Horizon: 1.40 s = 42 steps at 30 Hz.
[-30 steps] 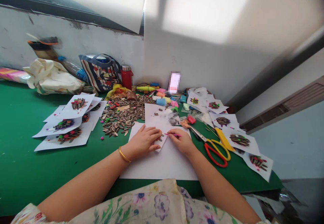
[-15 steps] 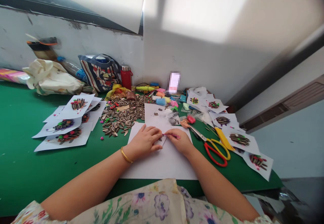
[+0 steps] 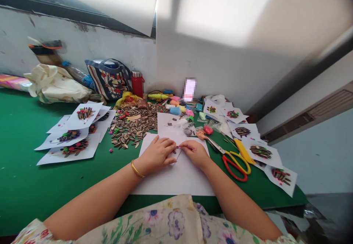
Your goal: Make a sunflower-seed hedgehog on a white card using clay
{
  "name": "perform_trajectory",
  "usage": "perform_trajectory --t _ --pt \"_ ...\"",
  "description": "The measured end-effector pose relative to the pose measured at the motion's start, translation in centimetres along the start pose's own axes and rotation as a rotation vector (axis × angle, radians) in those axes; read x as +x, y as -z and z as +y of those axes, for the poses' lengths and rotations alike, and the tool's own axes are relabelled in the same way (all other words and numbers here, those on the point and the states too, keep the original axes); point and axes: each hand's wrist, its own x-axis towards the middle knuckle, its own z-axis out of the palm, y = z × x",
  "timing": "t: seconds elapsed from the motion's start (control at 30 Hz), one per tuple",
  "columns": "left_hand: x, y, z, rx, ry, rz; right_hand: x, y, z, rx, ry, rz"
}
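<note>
Left hand [image 3: 157, 154] lies palm down, fingers extended and grasping nothing, across a small white card [image 3: 178, 154] on a larger white sheet [image 3: 176, 181]; right hand [image 3: 197, 154], at the card's 3 o'clock, pinches a slim pink stick [image 3: 191, 148], tip at the card (contact too small to tell). Heaped striped seeds [image 3: 140, 124] sit at the card's 10 o'clock, red-and-yellow-handled scissors [image 3: 225, 157] past the right hand towards 3 to 4.

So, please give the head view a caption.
Left hand on paper, right hand holding a pink stick, sunflower seeds beyond.
</note>
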Motion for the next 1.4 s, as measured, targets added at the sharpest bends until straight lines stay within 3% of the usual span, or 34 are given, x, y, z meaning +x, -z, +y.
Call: perform_trajectory --t 0.2,0.6,0.9,1.17,1.4 --pt "0.1 0.1 0.2 0.017 0.001 0.001 0.0 0.0 0.2 0.013 -0.04 0.06" --pt "0.0 0.0 0.3 0.029 0.007 0.003 -0.3 0.2 0.1 -0.015 -0.038 0.053" --pt "0.0 0.1 0.3 -0.002 0.013 0.008 -0.6 0.5 -0.2 -0.042 0.043 0.105" --pt "0.0 -0.1 0.1 -0.029 0.028 0.021 -0.8 0.2 -0.8 -0.109 0.179 0.011" --pt "0.0 0.0 0.2 -0.013 0.027 0.007 -0.6 0.1 -0.3 -0.124 0.23 0.043"
